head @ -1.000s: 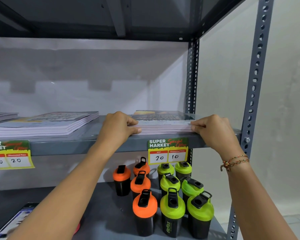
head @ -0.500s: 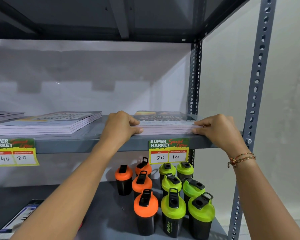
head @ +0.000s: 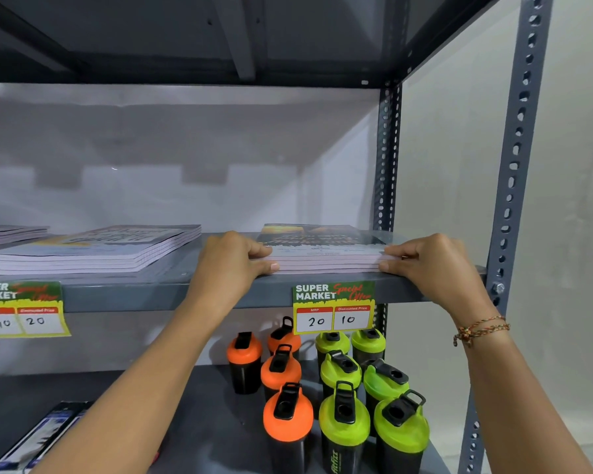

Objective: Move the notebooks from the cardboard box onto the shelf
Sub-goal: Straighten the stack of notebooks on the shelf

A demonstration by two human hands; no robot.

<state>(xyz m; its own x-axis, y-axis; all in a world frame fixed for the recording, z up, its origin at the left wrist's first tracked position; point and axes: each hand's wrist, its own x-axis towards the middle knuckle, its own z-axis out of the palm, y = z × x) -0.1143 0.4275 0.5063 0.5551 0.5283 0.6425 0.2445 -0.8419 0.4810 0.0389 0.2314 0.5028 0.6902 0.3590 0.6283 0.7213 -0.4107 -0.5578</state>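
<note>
So both hands are on the stack of notebooks (head: 326, 254) that sits at the right end of the shelf (head: 185, 292), right at the front edge above the 20/10 price tag (head: 334, 306). Left hand (head: 231, 265) has its grip clamped on the left end of the stack, thumb on top and fingers at the edge, and the right hand (head: 432, 265) is clamped on the right end the same way. Looks to me like the placing step, squaring the pile up. Another pile (head: 93, 249) already lies further left. Cardboard box isn't in view. Next move is probably letting go and heading back for more, without dragging the top notebook off the edge
</note>
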